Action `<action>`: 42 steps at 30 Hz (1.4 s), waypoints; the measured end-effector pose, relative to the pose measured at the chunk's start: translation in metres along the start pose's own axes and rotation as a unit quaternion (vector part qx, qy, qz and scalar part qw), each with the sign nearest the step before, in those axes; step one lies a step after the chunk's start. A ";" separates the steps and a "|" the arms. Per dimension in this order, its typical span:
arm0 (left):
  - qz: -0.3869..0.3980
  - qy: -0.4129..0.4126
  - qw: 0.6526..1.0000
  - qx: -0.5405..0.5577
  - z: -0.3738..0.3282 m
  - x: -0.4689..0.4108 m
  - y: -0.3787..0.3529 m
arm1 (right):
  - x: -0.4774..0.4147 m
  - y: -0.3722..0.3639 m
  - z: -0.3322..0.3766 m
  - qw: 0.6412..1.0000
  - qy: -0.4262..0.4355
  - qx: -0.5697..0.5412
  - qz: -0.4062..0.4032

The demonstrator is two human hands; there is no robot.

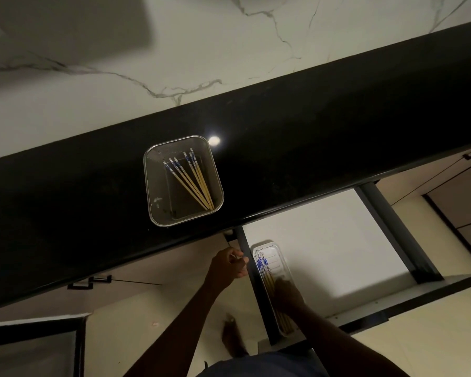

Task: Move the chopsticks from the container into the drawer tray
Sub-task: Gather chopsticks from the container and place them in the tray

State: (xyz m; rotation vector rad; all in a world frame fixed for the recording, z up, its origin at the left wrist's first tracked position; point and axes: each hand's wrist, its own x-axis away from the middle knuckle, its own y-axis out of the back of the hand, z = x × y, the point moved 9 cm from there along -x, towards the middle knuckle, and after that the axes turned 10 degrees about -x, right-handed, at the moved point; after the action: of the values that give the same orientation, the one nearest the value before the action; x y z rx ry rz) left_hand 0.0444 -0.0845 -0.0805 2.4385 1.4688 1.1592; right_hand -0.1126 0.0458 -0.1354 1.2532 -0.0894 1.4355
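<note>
Below, R hand (286, 296) on chopsticks (262, 263) in tray (282, 257).

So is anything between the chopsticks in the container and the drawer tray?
Nothing visible does. The container has no lid, the drawer is open, the tray uncovered; only the right hand lies over chopsticks already in it.

Two bare forearms (191, 308) run up from the bottom edge, ending in an uncovered left hand (230, 263) and right hand (287, 293). A dark blue garment (261, 365) shows at the waist. One bare foot (233, 338) appears blurred, in shadow.
</note>
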 end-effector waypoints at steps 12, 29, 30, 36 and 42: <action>-0.001 0.007 1.000 0.000 -0.002 0.005 0.002 | -0.001 0.000 0.013 0.991 0.074 0.111 0.025; 0.007 0.010 1.000 0.026 0.004 0.008 0.006 | -0.005 0.001 0.005 0.995 0.049 0.081 0.041; 0.006 0.011 1.000 0.029 0.005 0.008 0.006 | -0.004 0.002 0.004 0.995 0.045 0.083 0.037; 0.000 -0.009 0.999 0.038 0.004 0.010 0.012 | -0.002 0.011 0.009 0.995 0.033 0.093 0.020; -0.033 -0.024 0.995 0.091 -0.013 0.000 0.049 | -0.003 0.071 0.097 0.994 0.101 0.015 -0.034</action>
State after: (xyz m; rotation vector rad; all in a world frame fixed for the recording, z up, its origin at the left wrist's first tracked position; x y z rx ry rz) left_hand 0.0721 -0.1147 -0.0507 2.4902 1.6960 0.9869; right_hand -0.1074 -0.0438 -0.0556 1.1177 0.1114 1.4999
